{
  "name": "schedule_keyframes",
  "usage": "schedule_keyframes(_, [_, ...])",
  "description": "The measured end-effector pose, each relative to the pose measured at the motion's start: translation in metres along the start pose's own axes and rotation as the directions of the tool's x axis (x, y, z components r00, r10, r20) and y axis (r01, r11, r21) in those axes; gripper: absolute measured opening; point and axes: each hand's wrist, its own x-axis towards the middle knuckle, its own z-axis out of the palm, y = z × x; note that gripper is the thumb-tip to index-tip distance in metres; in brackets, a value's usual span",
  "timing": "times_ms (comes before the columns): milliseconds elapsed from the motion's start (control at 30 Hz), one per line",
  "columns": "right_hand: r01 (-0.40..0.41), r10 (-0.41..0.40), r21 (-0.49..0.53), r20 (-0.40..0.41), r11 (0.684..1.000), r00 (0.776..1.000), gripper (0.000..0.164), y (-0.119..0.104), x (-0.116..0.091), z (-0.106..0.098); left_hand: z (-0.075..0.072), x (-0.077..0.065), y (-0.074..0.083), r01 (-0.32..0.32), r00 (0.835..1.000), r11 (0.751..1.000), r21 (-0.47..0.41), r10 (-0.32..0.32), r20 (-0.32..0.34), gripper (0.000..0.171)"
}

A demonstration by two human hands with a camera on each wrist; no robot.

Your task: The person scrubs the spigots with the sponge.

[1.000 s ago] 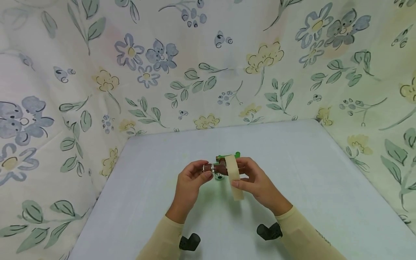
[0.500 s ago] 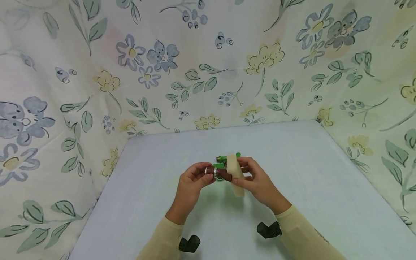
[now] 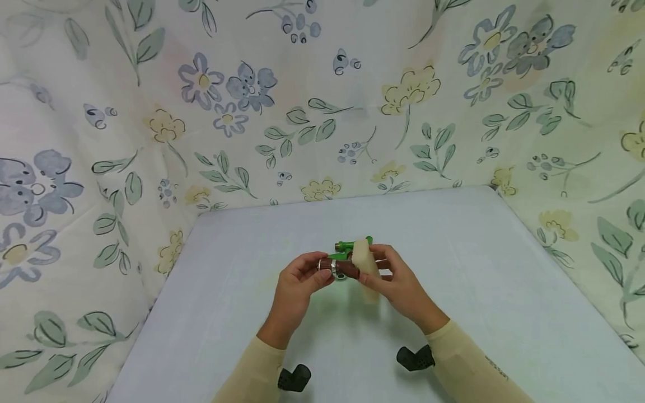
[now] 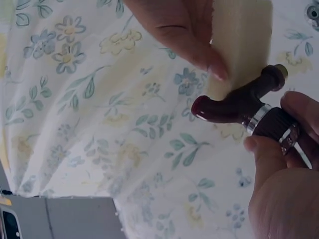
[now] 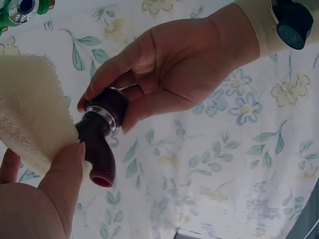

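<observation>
A dark red-brown faucet with silver bands is held above the table. My left hand pinches its ridged knob end between thumb and fingers. My right hand holds a cream sponge against the faucet's body. In the left wrist view, the faucet's curved spout sticks out below the sponge. The right wrist view has my right thumb pressing the sponge beside the faucet. Just beyond, a green faucet is partly hidden by the hands and sponge.
Under the hands lies a pale table. Floral cloth rises behind it and at both sides. A black device is worn at the left wrist, another black device at the right.
The faucet has tilted, its right part dipping toward me. The sponge has turned in my right hand, looking broader now than the narrow strip before. Over the last half second little moved.
</observation>
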Motion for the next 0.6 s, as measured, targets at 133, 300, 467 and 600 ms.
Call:
schedule_keyframes(133, [0.044, -0.045, 0.042, 0.039, 0.998, 0.998, 0.053, 0.008, 0.002, 0.003, -0.001, 0.001, 0.000, 0.008, 1.000, 1.000, 0.001, -0.008, -0.026, 0.039])
schedule_keyframes(300, [0.043, -0.055, 0.138, 0.080, 0.989, 0.995, 0.048, 0.008, 0.003, 0.002, -0.002, 0.001, 0.002, -0.004, 0.999, 1.000, -0.002, 0.004, -0.032, 0.040])
schedule_keyframes(467, [0.039, -0.079, 0.306, 0.118, 0.951, 0.990, 0.045, 0.002, 0.001, 0.001, -0.002, 0.002, 0.003, -0.006, 0.999, 1.000, -0.019, 0.005, -0.039, 0.039])
schedule_keyframes(600, [0.056, -0.138, 0.453, 0.150, 0.890, 0.979, 0.046, -0.005, -0.001, 0.003, -0.001, 0.002, 0.002, 0.003, 0.998, 1.000, -0.025, -0.005, -0.070, 0.039])
